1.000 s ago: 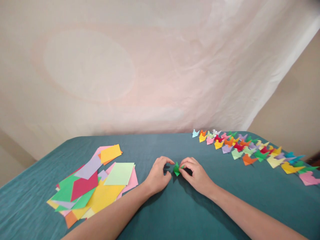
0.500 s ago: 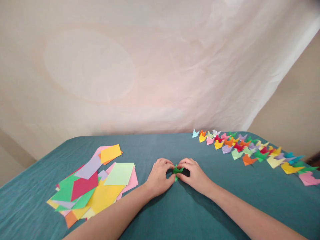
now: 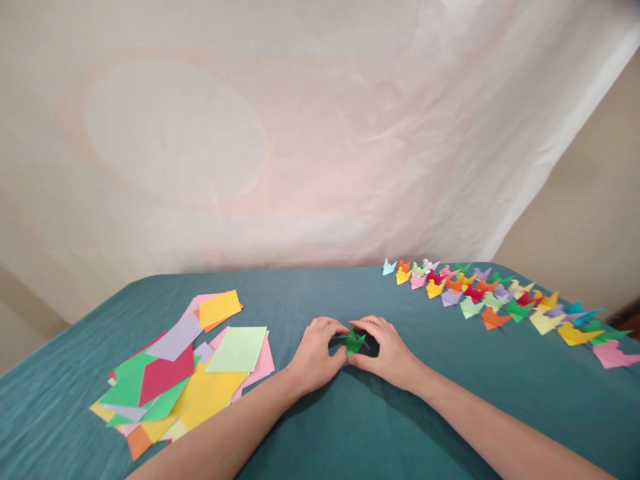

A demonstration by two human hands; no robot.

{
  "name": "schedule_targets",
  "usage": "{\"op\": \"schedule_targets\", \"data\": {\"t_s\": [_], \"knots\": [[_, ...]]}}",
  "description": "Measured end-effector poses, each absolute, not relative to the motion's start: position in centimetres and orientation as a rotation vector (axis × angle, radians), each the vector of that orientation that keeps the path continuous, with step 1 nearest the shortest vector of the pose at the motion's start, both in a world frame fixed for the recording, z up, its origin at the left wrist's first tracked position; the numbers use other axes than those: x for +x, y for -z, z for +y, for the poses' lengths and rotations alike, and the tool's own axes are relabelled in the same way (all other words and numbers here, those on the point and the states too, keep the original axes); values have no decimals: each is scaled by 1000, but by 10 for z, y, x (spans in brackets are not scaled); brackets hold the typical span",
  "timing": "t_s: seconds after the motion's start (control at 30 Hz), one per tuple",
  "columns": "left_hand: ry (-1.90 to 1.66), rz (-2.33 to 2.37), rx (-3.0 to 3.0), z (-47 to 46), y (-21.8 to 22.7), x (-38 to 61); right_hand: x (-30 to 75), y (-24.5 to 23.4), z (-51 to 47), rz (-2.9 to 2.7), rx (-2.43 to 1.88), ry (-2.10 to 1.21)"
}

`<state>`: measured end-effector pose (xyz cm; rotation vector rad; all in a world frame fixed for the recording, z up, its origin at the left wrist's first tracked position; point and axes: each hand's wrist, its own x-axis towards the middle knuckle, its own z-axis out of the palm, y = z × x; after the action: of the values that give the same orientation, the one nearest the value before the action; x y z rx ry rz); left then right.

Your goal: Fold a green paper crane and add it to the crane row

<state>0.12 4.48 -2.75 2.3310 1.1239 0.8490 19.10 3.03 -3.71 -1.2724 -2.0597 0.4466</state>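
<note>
A small green folded-paper bird (image 3: 355, 343) is between my two hands, low over the middle of the cloth-covered table. My left hand (image 3: 319, 353) curves in from the left, with its thumb and index finger closed at the bird's left side. Opposite it, my right hand (image 3: 390, 350) has its index fingertip at the bird's top and its thumb at the underside. The bird's pointed end and body show between the fingertips. Exact contact at the lower edge is hard to make out.
To the left lies a loose, overlapping pile of coloured paper sheets (image 3: 213, 397). Rows of folded paper birds in many colours (image 3: 495, 318) stand along the right side of the dark teal tablecloth (image 3: 320, 440). A pale draped sheet (image 3: 310, 133) hangs behind the table.
The green bird has turned and shows more of its body, standing more upright. The fingers of my right hand have parted slightly and shifted left around it.
</note>
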Motion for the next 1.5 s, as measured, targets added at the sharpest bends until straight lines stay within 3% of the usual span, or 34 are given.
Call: {"op": "schedule_targets", "data": {"t_s": [0.33,0.77,1.5], "knots": [[-904,1132,2282,43,20,2,197,23,24,-1803,-1154,-679],[-810,1133,2441,42,25,2,191,36,27,-1987,-1235,-468],[-1048,1089,2294,56,25,-4,193,24,31,-1864,-1223,-345]]}}
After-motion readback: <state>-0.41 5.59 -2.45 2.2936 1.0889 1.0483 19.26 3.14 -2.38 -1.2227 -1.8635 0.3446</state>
